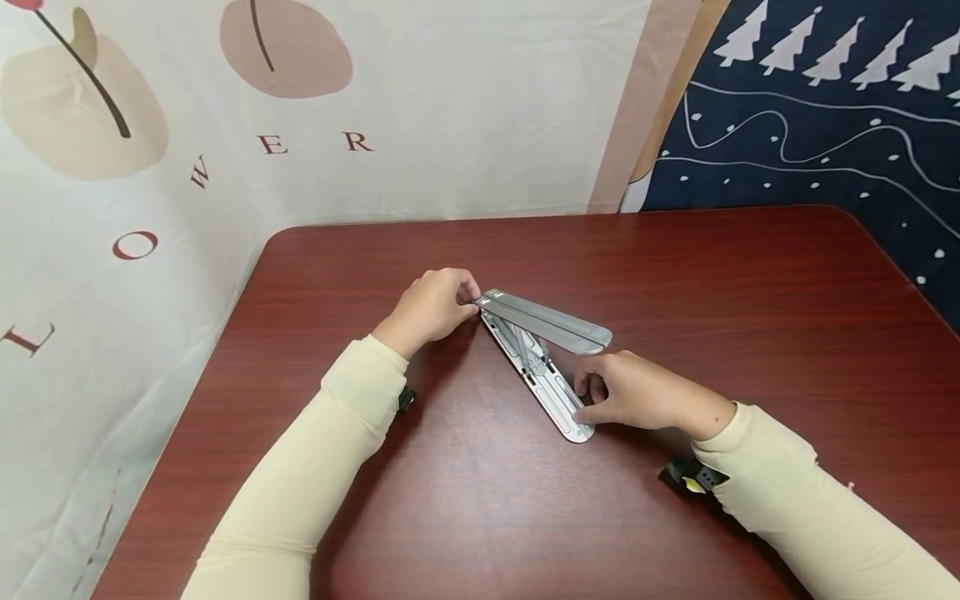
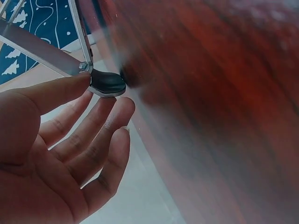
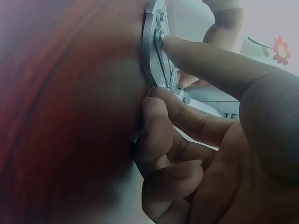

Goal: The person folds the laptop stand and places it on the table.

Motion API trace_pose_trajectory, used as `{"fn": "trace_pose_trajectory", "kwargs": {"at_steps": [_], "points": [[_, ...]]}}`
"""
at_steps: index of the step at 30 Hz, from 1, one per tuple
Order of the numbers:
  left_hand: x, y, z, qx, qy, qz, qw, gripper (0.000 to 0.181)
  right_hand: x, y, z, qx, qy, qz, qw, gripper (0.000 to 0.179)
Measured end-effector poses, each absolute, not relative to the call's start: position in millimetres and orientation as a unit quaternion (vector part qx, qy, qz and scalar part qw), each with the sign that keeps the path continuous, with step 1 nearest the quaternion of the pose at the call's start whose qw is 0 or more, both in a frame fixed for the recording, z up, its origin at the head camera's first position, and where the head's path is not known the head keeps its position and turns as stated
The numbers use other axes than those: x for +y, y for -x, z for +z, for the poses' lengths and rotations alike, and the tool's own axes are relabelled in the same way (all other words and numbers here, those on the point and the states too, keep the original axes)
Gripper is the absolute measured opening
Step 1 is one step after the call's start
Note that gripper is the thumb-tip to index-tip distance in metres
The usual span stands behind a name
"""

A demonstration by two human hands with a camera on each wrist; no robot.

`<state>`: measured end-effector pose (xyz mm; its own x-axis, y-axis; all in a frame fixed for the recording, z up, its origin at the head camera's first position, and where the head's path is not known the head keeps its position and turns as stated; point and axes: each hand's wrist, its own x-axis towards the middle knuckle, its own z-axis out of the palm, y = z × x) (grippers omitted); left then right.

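Shiny red-brown wood is seen on the surface (image 1: 465, 517), and its far corners are rounded. Nearest, both arms are covered by pale yellow sleeves (image 1: 810, 500), and small black things (image 1: 682, 479) are seen by the wrists. Next, the near end of a metal stand (image 1: 536, 363) is held by the right hand (image 1: 637, 392). Its grip is pinched on the bottom plate (image 1: 562, 407): the thumb is pressed on the metal by some round screws (image 3: 160, 35), and a finger is placed against the edge. The other fingers are bent in toward the palm. The stand is found near the middle of the surface, with the bottom plate low by the wood and the top plate (image 1: 551, 321) lifted over it at a slant. Thin bars (image 1: 522, 346) are seen between the two plates. At the far end, where the plates are joined, the stand is held by the left hand (image 1: 431, 308). That grip is pinched together on the metal too, and a dark curved tip (image 2: 108, 83) is seen past the thumb. Behind the surface, pale round shapes (image 1: 307, 50) and red-brown letters (image 1: 272, 144) are printed on a white cloth (image 1: 487, 108). To the right, white trees (image 1: 837, 53) are shown on a dark blue cloth (image 1: 806, 142).
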<state>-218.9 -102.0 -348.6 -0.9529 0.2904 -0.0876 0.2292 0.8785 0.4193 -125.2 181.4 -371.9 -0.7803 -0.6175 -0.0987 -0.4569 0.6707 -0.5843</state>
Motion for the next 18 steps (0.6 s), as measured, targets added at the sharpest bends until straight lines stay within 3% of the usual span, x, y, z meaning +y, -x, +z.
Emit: {"fn": "trace_pose_trajectory", "kwargs": {"at_steps": [18], "points": [[-91.6,225.2,-347.2,0.967,-0.136,0.197,0.086,0.008,168.5,113.9,-369.5,0.918,0.292,-0.233,0.133,0.028]]}}
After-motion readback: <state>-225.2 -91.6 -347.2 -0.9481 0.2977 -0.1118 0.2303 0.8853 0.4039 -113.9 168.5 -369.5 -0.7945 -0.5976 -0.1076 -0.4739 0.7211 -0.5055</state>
